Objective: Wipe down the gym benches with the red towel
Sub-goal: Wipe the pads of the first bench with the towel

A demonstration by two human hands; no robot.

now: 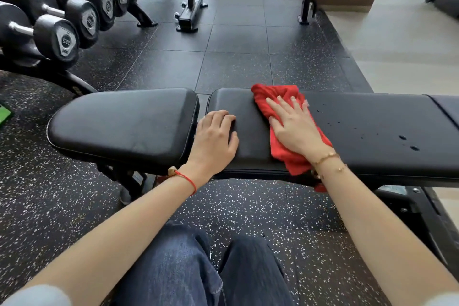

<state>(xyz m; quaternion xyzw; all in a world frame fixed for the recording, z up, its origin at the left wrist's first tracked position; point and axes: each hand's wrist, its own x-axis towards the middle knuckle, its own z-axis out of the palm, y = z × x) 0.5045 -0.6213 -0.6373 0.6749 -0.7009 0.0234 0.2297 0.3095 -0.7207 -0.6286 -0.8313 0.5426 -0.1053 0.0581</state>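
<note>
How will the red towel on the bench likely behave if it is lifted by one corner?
The red towel would probably hang limp: it lies creased and bunched under the right hand, and its near end droops over the bench edge. It looks thin, so likely light. Droplets on the pad may dampen it.

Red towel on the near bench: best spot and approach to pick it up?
Take the red towel at its bunched far end, coming from above. That end is bare and crumpled, so there are folds to pinch; the middle lies flat under the right hand, and the near end droops over the bench edge.
</note>
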